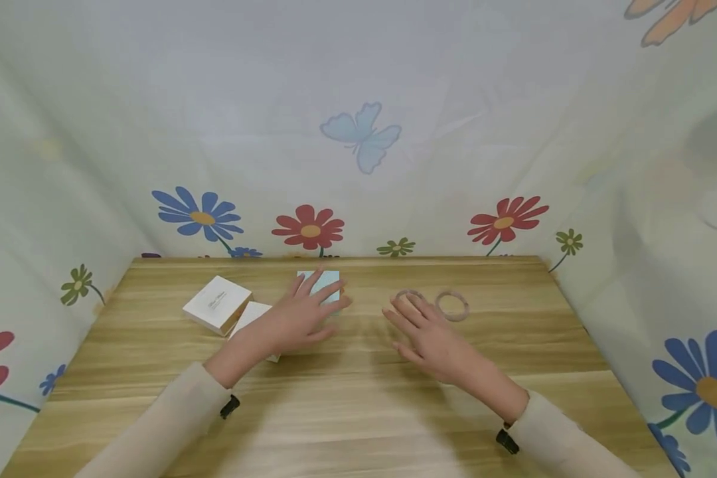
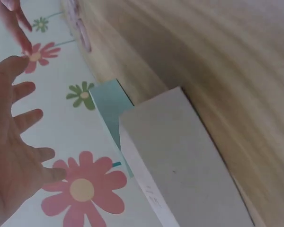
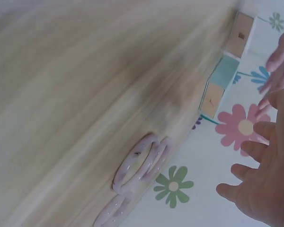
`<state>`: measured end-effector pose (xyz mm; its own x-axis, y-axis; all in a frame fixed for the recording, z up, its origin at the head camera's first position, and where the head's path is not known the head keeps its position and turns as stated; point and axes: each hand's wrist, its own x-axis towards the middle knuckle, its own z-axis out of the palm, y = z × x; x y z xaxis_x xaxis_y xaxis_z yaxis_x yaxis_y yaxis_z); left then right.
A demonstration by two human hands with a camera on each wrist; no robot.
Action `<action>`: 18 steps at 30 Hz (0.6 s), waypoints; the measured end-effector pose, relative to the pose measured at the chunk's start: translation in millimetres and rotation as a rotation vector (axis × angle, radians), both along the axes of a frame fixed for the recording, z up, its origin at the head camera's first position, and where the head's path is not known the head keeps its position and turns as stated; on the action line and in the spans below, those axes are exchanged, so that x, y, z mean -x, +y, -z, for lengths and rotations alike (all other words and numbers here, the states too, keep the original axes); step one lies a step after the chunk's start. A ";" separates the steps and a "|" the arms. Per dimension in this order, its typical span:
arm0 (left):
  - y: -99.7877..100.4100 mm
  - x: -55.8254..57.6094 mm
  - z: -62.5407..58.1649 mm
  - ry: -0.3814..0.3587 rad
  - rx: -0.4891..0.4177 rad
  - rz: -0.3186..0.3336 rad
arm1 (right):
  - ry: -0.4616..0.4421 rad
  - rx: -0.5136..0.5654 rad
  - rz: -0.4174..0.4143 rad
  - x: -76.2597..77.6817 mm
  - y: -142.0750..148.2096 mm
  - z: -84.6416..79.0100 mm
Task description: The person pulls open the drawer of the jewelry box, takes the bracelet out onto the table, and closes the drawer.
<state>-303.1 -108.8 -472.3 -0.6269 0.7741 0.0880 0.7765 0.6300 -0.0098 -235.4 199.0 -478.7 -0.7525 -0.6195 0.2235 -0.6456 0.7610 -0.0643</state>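
My left hand [image 1: 299, 315] hovers with spread fingers over a light blue box [image 1: 328, 282], which it partly hides. Below its wrist lies a white box [image 1: 252, 313], partly covered by the forearm; the left wrist view shows that white box [image 2: 173, 156] in front of the blue box [image 2: 109, 101]. My right hand [image 1: 439, 342] is held above the table, fingers extended, holding nothing. Near its fingertips are pale purple bangles: one bangle [image 1: 452, 307] in full, another bangle [image 1: 407, 293] partly hidden. In the right wrist view the bangles [image 3: 120, 175] lie flat and overlap in outline.
Another white box [image 1: 218, 302] with small print on top stands at the left of the wooden table [image 1: 358, 418]. Behind the table hangs a pale cloth backdrop [image 1: 245, 133] with printed flowers and butterflies.
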 end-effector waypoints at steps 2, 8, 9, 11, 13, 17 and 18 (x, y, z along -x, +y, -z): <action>-1.0 -8.4 1.9 0.049 -0.005 0.009 | -0.002 -0.029 -0.008 -4.0 1.7 0.2; 2.0 -23.4 13.6 0.092 -0.038 0.003 | -0.040 -0.062 0.031 -10.5 0.6 4.0; 2.9 -25.2 16.2 0.090 -0.041 -0.004 | -0.049 -0.065 0.040 -11.3 -0.3 4.8; 4.8 -27.8 20.8 0.090 -0.051 -0.013 | -0.074 -0.059 0.054 -12.0 -2.3 6.3; 6.1 -29.3 24.4 0.091 -0.072 -0.013 | -0.088 -0.051 0.061 -12.1 -4.4 7.6; 7.8 -28.4 28.8 0.093 -0.101 -0.015 | -0.091 -0.026 0.068 -10.5 -8.3 10.0; 8.0 -27.8 29.2 0.093 -0.105 -0.019 | -0.092 -0.023 0.067 -9.8 -9.2 10.5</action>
